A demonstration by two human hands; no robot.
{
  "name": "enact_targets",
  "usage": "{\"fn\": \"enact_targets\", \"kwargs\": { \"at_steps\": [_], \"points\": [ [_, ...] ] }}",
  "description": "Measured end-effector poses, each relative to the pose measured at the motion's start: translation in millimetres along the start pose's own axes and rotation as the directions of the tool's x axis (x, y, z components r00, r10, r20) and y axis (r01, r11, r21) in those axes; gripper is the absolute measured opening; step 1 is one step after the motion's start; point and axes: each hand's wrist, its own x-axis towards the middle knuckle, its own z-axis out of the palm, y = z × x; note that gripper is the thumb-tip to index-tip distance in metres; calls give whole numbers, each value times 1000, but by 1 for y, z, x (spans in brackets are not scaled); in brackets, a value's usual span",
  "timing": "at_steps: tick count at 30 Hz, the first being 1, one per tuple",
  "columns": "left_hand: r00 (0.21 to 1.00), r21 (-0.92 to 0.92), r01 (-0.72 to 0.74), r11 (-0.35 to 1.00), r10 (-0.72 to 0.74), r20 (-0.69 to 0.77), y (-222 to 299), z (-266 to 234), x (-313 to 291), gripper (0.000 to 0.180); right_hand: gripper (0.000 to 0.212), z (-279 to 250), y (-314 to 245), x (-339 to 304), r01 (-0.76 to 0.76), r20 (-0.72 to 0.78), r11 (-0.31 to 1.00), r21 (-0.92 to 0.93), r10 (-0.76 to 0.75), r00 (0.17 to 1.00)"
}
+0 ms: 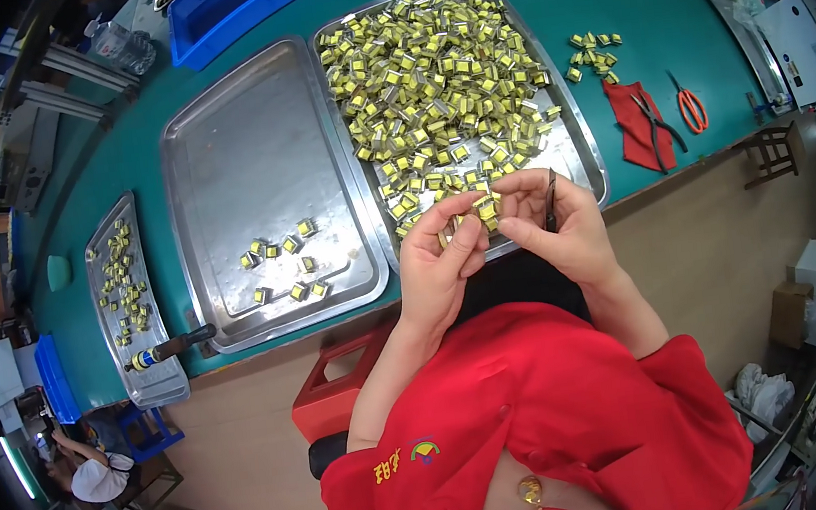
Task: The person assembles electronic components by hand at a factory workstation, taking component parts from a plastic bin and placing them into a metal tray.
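Both hands meet over the front edge of a metal tray heaped with small transformers, each with yellow tape and a silvery core. My left hand is closed, thumb against fingers, on one small transformer, mostly covered by the fingertips. Close beside it, my right hand has its fingers curled, with a dark slim tool like tweezers standing up between them. Whether the right fingertips also touch a transformer cannot be made out.
Left of the heap, a second metal tray holds several transformers; a narrow tray with more lies farther left, a screwdriver-like tool across it. At right are a few loose transformers, a red cloth, pliers and orange-handled scissors.
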Motion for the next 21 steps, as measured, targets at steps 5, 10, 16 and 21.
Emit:
{"fn": "enact_targets", "kwargs": {
  "at_steps": [5, 10, 16, 21],
  "points": [
    [996, -72, 84, 994, -82, 32, 5, 2, -1, 26, 30, -1, 3, -1, 10, -12, 995, -99, -12, 1000],
    [996, -68, 85, 994, -85, 11, 5, 4, -2, 27, 29, -1, 7, -1, 6, -22, 996, -94, -8, 1000],
    [1000, 62, 28, 998, -28, -9, 2, -2, -2, 29, 31, -4, -11, -1, 26, -49, 990, -137, -33, 998],
    [998, 256, -48, 966, 53, -15, 3, 0, -4, 30, 25, -5, -24, 5, 283, 112, 841, -461, -261, 959]
  ]
}}
